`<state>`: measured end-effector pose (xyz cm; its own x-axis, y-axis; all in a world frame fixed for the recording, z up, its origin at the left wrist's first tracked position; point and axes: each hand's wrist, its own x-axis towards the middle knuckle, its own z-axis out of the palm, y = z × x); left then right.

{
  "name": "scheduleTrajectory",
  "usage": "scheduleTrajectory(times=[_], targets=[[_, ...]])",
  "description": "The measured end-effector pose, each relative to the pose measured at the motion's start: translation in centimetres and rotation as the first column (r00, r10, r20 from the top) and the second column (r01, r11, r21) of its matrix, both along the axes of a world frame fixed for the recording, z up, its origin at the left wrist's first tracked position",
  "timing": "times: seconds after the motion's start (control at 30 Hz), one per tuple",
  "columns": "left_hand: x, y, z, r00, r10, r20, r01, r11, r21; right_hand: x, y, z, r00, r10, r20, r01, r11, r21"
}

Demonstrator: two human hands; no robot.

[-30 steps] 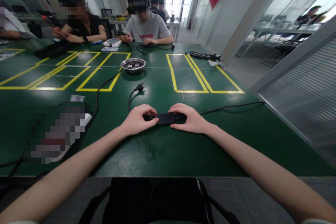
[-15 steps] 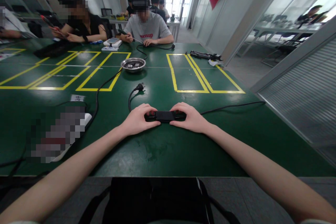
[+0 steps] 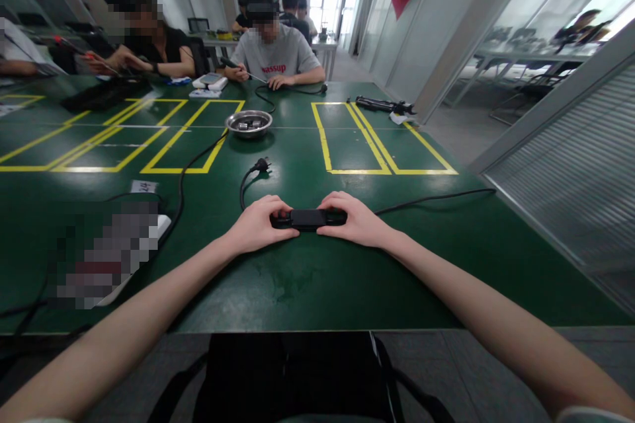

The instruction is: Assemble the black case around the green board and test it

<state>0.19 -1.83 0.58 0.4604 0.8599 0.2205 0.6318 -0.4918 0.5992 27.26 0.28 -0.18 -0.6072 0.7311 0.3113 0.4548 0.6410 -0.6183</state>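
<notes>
A black power adapter (image 3: 308, 219), a small box with cord at both ends, lies level at the near middle of the green table. My left hand (image 3: 262, 223) grips its left end between thumb and fingers. My right hand (image 3: 351, 219) has its right end in the same kind of grip. From behind my left hand a black cord curves up to a plug (image 3: 260, 165) lying on the table. Another black cord (image 3: 436, 199) runs from behind my right hand toward the table's right edge. Both ends of the adapter are partly covered by my fingers.
On the green table (image 3: 307, 291) are yellow tape outlines and a metal bowl (image 3: 249, 124) holding small metal parts. A blurred-out white-edged device (image 3: 114, 258) lies at left with its cord. A folded black tripod-like object (image 3: 384, 106) is at far right. Co-workers sit across.
My view has shifted very slightly, so everything sits a little differently in it. Both hands keep their grip on the adapter. At far left, a co-worker's hands have moved.
</notes>
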Motion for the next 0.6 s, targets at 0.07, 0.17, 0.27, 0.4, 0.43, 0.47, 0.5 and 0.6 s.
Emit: scheduleTrajectory(times=[0.07,0.17,0.27,0.4,0.43,0.47,0.5,0.6], targets=[[-0.01,0.02,0.01,1.000,-0.004,-0.006,0.005,1.000,0.007,-0.02,0.02,0.00,1.000,-0.003,0.001,0.003,1.000,-0.005],[-0.02,0.03,-0.01,1.000,-0.002,-0.025,0.002,1.000,0.017,-0.04,0.08,0.04,1.000,-0.001,0.005,0.001,1.000,-0.019],[0.12,-0.12,-0.06,0.998,0.001,-0.063,0.002,0.999,0.044,-0.07,0.15,0.11,1.000,0.002,0.012,-0.002,1.000,-0.031],[0.54,-0.59,-0.05,0.999,-0.020,-0.043,0.025,0.991,0.130,-0.13,0.19,0.14,1.000,0.007,0.013,-0.007,1.000,-0.026],[0.63,-0.70,-0.04,0.999,-0.033,-0.029,0.037,0.988,0.149,-0.15,0.19,0.15,1.000,0.010,0.013,-0.009,1.000,-0.022],[0.70,-0.77,-0.02,0.998,-0.052,-0.021,0.054,0.985,0.163,-0.16,0.18,0.16,1.000,0.012,0.012,-0.012,1.000,-0.020],[0.74,-0.81,-0.02,0.997,-0.072,-0.019,0.074,0.982,0.174,-0.18,0.18,0.17,1.000,0.015,0.011,-0.015,1.000,-0.018],[0.76,-0.71,-0.08,0.994,-0.109,-0.019,0.110,0.976,0.190,-0.19,0.18,0.17,1.000,0.020,0.010,-0.020,1.000,-0.017]])
